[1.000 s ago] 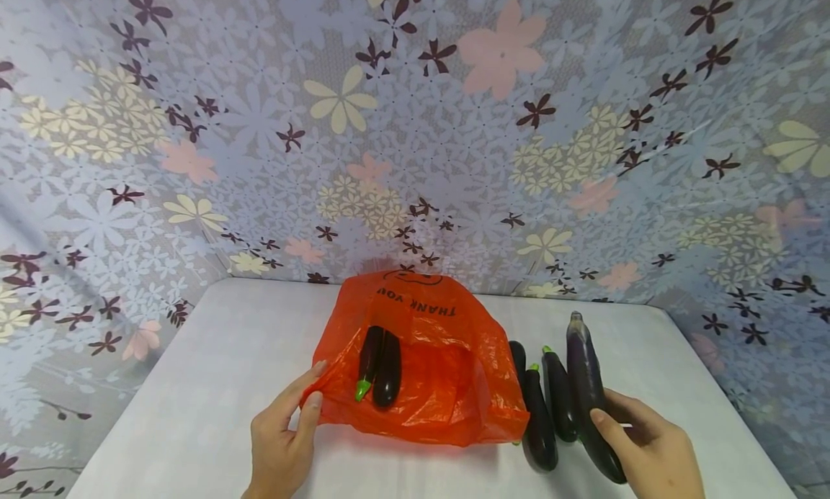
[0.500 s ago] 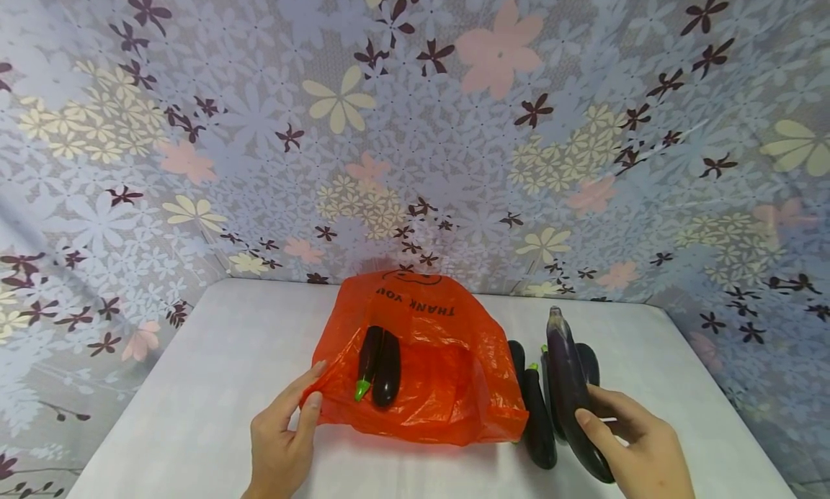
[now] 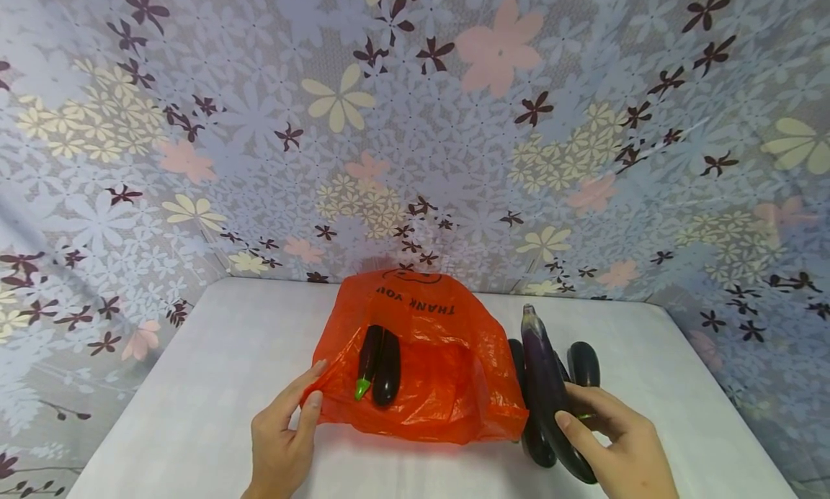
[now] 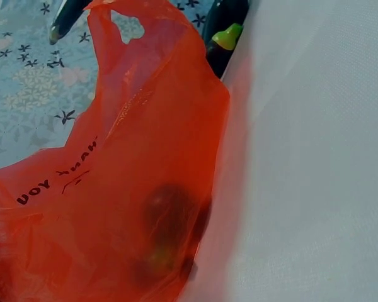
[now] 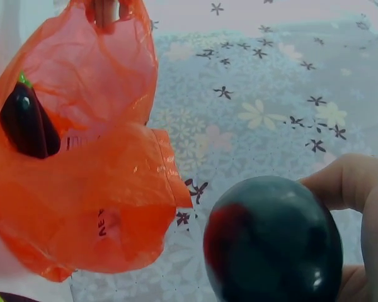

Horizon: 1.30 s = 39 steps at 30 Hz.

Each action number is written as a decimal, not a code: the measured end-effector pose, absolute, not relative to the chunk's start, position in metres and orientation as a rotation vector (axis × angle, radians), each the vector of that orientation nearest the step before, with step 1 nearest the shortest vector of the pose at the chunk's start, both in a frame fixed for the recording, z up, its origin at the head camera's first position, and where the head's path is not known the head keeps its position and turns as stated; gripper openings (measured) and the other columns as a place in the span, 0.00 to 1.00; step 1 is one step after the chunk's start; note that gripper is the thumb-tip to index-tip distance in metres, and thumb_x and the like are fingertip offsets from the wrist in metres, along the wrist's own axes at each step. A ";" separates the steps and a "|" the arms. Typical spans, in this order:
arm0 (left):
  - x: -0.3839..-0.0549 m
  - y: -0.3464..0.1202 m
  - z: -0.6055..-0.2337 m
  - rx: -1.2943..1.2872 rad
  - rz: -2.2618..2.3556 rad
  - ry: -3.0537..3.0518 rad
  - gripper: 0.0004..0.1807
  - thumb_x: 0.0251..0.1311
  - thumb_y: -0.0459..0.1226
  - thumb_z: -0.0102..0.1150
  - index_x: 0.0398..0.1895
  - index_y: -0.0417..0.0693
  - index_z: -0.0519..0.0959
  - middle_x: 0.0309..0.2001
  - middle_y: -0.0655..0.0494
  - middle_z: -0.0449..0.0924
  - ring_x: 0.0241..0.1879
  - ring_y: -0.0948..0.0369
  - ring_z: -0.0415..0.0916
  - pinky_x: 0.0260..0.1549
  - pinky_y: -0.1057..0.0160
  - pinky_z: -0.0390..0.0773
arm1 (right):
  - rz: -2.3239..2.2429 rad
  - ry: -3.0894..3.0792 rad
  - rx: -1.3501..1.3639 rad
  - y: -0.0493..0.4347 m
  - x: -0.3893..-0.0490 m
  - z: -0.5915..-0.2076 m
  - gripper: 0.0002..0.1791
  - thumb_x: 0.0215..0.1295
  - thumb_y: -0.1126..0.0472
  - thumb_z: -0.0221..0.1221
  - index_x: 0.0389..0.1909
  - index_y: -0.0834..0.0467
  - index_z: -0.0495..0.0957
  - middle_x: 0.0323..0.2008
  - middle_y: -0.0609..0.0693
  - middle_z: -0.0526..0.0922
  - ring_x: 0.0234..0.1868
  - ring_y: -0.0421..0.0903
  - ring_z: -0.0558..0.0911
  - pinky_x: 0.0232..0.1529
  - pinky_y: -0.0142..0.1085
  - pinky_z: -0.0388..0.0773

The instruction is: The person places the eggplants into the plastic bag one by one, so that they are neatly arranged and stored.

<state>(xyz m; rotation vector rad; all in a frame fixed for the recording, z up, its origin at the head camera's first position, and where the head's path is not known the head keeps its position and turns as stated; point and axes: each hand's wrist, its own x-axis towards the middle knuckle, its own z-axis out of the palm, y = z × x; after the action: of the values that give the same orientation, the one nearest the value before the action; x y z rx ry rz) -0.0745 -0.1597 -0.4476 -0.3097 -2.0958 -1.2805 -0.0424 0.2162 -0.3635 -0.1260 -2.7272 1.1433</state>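
Note:
My left hand (image 3: 282,430) pinches the near left edge of an orange-red plastic bag (image 3: 447,391) printed THANK YOU, keeping its mouth apart. Inside lie two small dark eggplants (image 3: 387,369), one with a green stem end. In my right hand (image 3: 622,441) is a long dark eggplant (image 3: 547,387), gripped between thumb and fingers near its lower end, its stem pointing away. It is just right of the bag. The right wrist view shows its rounded end (image 5: 274,245) close up. Through the bag wall (image 4: 145,132), the left wrist view shows blurred dark shapes.
More eggplants lie on the white table (image 3: 227,355) right of the bag: one eggplant (image 3: 583,362) beyond my right hand, another (image 3: 538,445) partly under the held one. A floral-patterned cloth (image 3: 415,160) rises behind the table and at both sides.
My right hand has carried the long eggplant leftward, toward the bag, uncovering an eggplant on its right and covering others. My left hand and the bag stay still.

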 end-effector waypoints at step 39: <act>-0.074 -0.159 -0.449 -0.324 -1.281 -2.104 0.20 0.63 0.22 0.60 0.58 0.37 0.81 0.55 0.46 0.84 0.58 0.66 0.79 0.54 0.74 0.74 | 1.344 -2.702 0.431 0.171 -0.041 -0.378 0.14 0.61 0.61 0.68 0.48 0.55 0.86 0.37 0.42 0.84 0.31 0.34 0.77 0.27 0.30 0.79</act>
<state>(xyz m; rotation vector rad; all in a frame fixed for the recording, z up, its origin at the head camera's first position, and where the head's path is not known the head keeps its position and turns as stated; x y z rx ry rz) -0.0745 -0.1590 -0.4495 -0.3242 -2.1036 -1.2815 -0.0409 0.1713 -0.3782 0.4308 -2.7017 1.3441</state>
